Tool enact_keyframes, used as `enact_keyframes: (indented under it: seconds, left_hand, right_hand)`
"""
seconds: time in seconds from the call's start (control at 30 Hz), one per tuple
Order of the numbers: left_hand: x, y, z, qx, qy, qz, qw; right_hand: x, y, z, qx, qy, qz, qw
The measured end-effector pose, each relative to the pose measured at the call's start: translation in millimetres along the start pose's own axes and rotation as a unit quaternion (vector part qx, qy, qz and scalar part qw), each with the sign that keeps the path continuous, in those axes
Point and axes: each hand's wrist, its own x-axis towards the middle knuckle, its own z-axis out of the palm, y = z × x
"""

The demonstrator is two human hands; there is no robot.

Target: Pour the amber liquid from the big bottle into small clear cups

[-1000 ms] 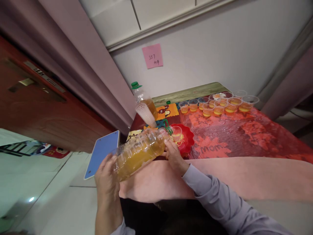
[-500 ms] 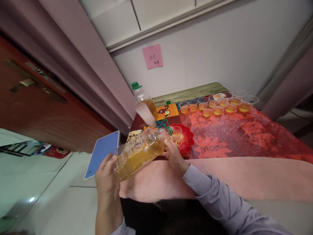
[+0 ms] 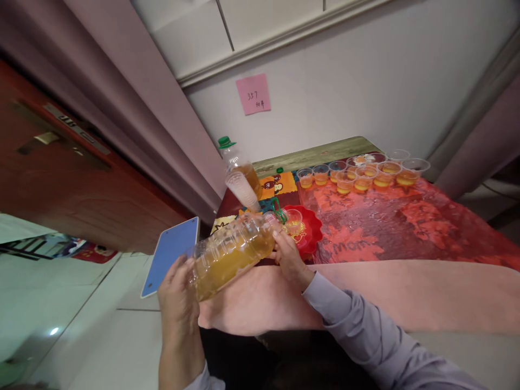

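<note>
A large clear bottle (image 3: 231,257) of yellow liquid lies tilted between both hands, its neck end toward the right. My left hand (image 3: 179,287) is wrapped round its base. Near the neck, my right hand (image 3: 287,253) grips the shoulder of the bottle. The mouth is over a clear plastic cup (image 3: 294,221) in a red scalloped dish (image 3: 314,235); a green handle ring (image 3: 278,210) hangs at the neck. Whether liquid is flowing is too small to tell.
Behind the bottle stand another bottle (image 3: 249,176) with a green cap and a leaning stack of cups (image 3: 242,190). Several cups (image 3: 365,177) of yellow liquid line the table's back. A green cap (image 3: 279,170) lies nearby. A blue board (image 3: 170,254) is at the left.
</note>
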Motion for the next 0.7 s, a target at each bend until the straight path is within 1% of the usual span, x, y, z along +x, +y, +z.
enact_keyframes:
  seconds: [0.3, 0.4, 0.5, 0.7]
  left_hand:
    - [4.4, -4.3, -4.6, 0.005, -0.019, -0.004, 1.0]
    - [4.7, -4.7, -5.2, 0.011, -0.019, 0.007, 1.0]
    - [4.9, -5.0, -6.1, 0.023, -0.035, 0.019, 0.999]
    - [4.1, -4.1, -7.4, 0.033, -0.038, 0.014, 0.999]
  right_hand:
    - [-0.3, -0.9, 1.7, 0.0, 0.006, -0.001, 1.0]
    - [-0.4, -1.1, 1.5, -0.004, -0.001, -0.002, 1.0]
    - [0.0, -0.5, 0.9, -0.001, 0.0, 0.0, 1.0]
    - [0.1, 0.2, 0.3, 0.001, 0.001, 0.004, 1.0]
